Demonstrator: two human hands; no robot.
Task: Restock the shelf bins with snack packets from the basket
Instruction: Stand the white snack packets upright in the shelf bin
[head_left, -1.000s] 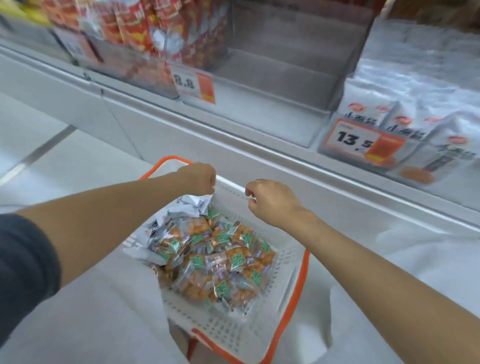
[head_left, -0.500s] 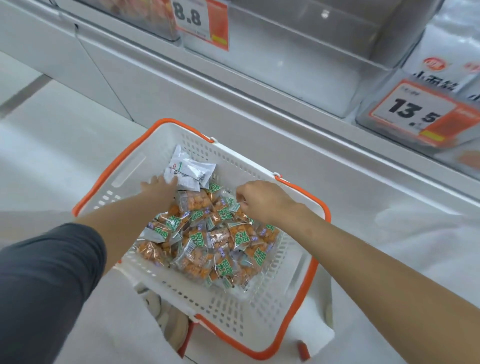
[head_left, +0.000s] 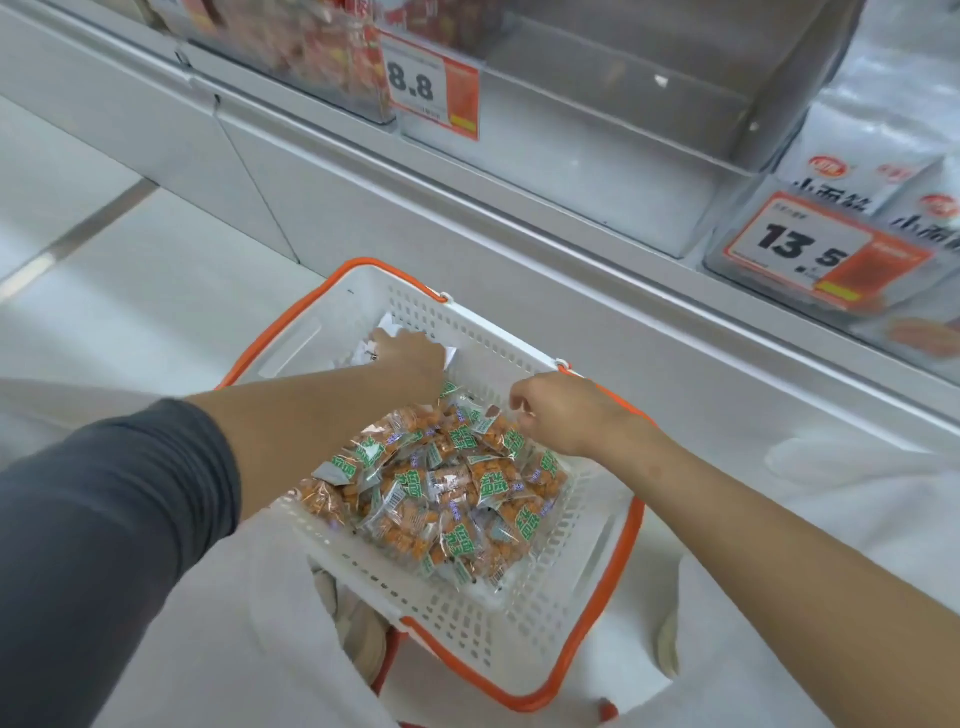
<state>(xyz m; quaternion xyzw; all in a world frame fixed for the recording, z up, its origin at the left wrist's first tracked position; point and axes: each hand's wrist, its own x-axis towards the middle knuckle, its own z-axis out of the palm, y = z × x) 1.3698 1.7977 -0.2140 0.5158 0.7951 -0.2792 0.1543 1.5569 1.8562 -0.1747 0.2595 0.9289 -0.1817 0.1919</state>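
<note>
Hands in white perforated plastic basket (head_left: 519, 639) with orange rim.
Left hand (head_left: 410, 353) covers white packets (head_left: 387, 323), far-left corner, fingers hidden; right hand (head_left: 563, 413) curls its fingers (head_left: 521, 405) at heap of clear orange-filled snack packets (head_left: 441, 488), pinch unclear. Best to gather several by their seams before lifting to empty clear shelf bin (head_left: 597, 135), far.

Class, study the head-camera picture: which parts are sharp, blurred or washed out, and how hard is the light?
Head view: the snack packets in the basket are sharp, with glints on clear wrappers; the red packs at top left are blurred; the white bags at right look washed out; the 8.8 tag and 13.5 tag are readable; light is soft, shadows faint.
</note>
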